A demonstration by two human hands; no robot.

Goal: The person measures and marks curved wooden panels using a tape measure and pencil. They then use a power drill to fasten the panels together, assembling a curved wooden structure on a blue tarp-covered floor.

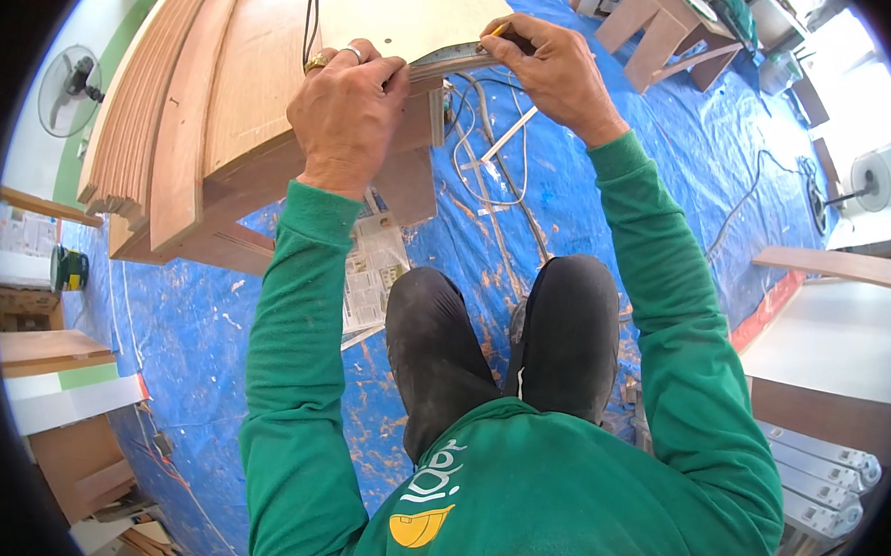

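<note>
My right hand (559,72) is closed around a yellow pencil (499,29), its fingers close to the corner of a pale wooden panel (416,8). A thin grey strip with fine marks, like a metal ruler (448,53), lies along the panel's near edge between my hands. The fingers of my left hand (349,108) are curled down at the ruler's left end, pressing it to the edge; two rings show on them. My left fingertips are partly hidden, and the pencil's tip cannot be made out.
Grooved wooden trim (149,102) stands at the workpiece's left side. A blue tarp (209,328) covers the floor, with cables (505,166) and newspaper (371,276) on it near my knees. A board-topped stand (841,340) is on the right; a fan (71,91) is at far left.
</note>
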